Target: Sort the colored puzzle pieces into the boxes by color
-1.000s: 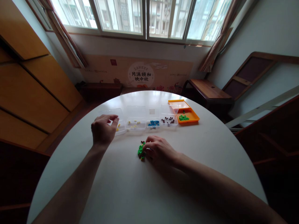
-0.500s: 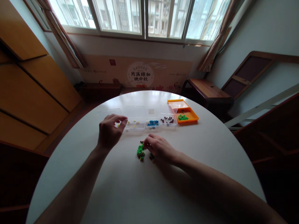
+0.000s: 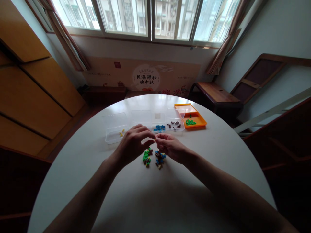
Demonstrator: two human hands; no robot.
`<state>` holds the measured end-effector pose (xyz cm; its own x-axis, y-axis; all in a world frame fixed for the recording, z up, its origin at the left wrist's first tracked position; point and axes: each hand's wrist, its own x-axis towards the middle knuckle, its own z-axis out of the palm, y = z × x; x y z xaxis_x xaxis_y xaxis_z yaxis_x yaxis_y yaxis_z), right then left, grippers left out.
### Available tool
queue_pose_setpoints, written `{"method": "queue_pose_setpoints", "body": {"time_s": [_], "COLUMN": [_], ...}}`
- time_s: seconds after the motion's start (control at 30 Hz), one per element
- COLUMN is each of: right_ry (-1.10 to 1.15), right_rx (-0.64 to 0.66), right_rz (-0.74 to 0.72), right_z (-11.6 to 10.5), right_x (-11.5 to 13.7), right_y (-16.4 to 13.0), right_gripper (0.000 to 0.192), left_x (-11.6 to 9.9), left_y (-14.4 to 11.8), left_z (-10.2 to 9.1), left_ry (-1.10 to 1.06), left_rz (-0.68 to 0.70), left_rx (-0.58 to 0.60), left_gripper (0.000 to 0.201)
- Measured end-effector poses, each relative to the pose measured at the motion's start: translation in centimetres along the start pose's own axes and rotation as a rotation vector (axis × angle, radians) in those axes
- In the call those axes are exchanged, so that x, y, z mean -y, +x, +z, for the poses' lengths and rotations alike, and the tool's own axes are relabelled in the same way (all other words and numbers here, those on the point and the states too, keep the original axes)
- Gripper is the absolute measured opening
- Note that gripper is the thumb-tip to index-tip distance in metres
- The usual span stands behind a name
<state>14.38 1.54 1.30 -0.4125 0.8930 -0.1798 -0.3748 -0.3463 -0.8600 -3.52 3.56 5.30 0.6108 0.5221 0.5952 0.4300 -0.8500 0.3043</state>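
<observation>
Above the bead pile [image 3: 153, 157], left hand [image 3: 132, 144] and right hand [image 3: 170, 147] pinch something too small to identify.

The long printed panel [image 3: 143, 77] under the window bears a round emblem reading 月满愿和映中秋; its smaller lettering is too blurred to read.

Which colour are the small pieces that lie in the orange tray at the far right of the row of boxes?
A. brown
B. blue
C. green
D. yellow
C: the orange tray holds a small heap of green pieces, while the blue pieces and the brown pieces lie in clear boxes to its left.
</observation>
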Motion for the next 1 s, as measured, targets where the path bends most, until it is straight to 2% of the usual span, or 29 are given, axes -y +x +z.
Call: {"method": "queue_pose_setpoints", "body": {"time_s": [0.17,0.33,0.5,0.67,0.87,1.0], "right_ry": [0.079,0.047,-0.027,-0.369,-0.958,-1.239], "right_rx": [0.033,-0.019,-0.063,-0.084,-0.112,-0.059], "right_rz": [0.037,0.005,-0.027,-0.162,-0.349,-0.446], "right_z": [0.4,0.4,0.2,-0.6,-1.1,-1.2], "right_x": [0.1,0.1,0.0,-0.8,-1.8,-2.5], "right_y": [-0.2,-0.2,-0.1,0.3,0.1,-0.2], "right_gripper": [0.035,0.032,0.028,0.018,0.014,0.023], "left_x": [0.1,0.2,0.6,2.0,5.1,6.2], "left_y": [0.0,-0.1,-0.2,-0.6,-1.9,-2.4], "left_z": [0.2,0.2,0.1,-0.6,-1.6,-1.8], "left_ry": [0.016,0.03,0.043,0.088,0.307,0.348], "left_rz": [0.023,0.036,-0.012,-0.083,-0.427,-0.545], "left_rx": [0.004,-0.006,0.004,-0.081,-0.356,-0.421], "left_gripper": [0.01,0.012,0.014,0.013,0.01,0.01]}}
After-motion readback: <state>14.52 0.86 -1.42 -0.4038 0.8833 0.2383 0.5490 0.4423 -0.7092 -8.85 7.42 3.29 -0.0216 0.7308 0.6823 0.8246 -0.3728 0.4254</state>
